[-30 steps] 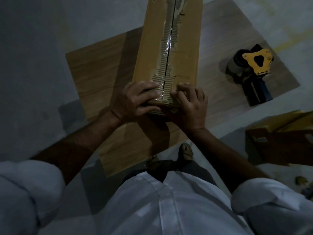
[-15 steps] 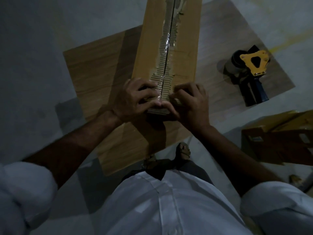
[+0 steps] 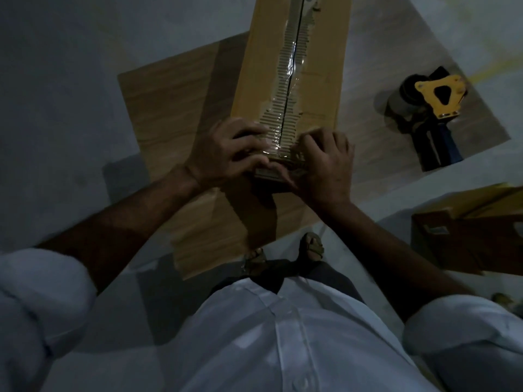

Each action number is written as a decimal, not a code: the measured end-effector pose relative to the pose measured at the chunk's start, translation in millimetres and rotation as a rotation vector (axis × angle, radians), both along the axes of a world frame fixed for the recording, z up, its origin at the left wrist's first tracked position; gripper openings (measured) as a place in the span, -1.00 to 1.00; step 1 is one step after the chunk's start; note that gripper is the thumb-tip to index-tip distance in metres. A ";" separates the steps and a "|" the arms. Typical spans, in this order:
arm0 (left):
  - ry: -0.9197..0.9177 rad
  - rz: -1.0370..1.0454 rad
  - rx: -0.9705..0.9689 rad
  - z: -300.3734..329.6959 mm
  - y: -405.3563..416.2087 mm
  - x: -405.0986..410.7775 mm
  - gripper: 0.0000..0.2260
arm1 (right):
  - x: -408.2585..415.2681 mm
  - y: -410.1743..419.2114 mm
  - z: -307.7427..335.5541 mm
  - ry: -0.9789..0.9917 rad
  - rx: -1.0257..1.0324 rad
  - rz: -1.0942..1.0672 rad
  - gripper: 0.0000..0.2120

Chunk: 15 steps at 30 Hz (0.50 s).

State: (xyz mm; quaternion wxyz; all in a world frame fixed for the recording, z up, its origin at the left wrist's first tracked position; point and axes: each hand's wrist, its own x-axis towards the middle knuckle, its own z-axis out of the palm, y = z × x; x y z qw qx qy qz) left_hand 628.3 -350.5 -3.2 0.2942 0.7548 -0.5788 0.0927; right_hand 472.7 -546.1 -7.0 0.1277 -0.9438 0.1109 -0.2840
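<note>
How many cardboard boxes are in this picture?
2: the long box on the wooden board, and a darker box at the right edge. Others may lie outside view.

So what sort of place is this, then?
Probably a packing or storage room, dimly lit. A long cardboard box with a taped seam lies on a wooden board on the bare floor. A tape dispenser sits beside it on the board, and another carton stands to the right.

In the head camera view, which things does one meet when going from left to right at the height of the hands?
Left hand → middle seam of the cardboard box → right hand → tape dispenser.
</note>
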 end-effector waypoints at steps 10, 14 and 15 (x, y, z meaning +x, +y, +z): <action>-0.256 0.196 0.056 -26.6 0.7 -16.5 -0.31 | -0.1 13.5 -12.6 0.010 -0.130 -0.105 -0.50; -0.170 0.278 0.004 -23.2 -1.6 -30.2 -0.40 | -2.1 17.8 0.3 0.082 0.004 -0.104 -0.36; -0.144 0.273 -0.030 -22.1 -2.3 -30.5 -0.47 | -1.7 16.1 2.3 0.060 0.019 -0.094 -0.39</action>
